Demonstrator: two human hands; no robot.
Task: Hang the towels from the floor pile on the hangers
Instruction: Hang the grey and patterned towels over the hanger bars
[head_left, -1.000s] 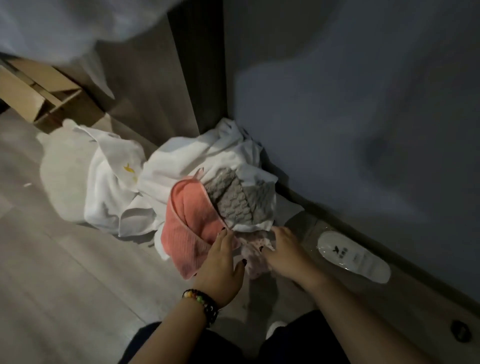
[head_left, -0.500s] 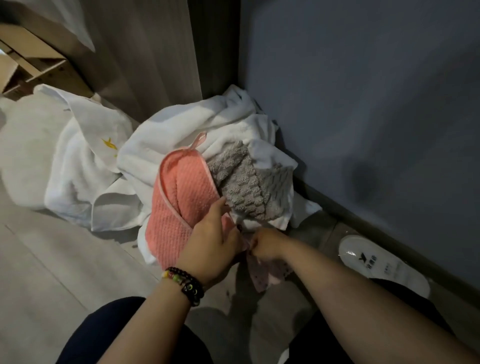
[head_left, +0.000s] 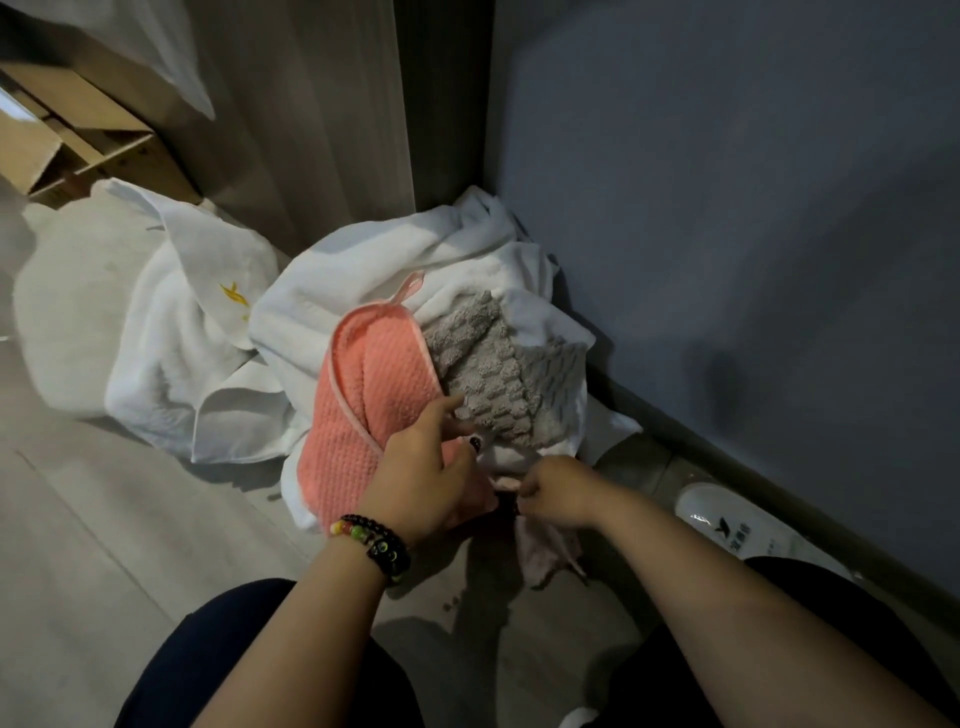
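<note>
Head view: cardboard box (head_left: 78, 140) beyond towels (head_left: 363, 270)

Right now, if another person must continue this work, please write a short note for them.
Left hand: rests on the coral towel, fingers mostly straight.
Right hand: pinches a pale pink cloth at the pile's near edge.
Grey towel and white towels lie heaped in the corner.
Done: nothing visibly hung; no hangers in view.
Left: lift each towel, hang it.
</note>
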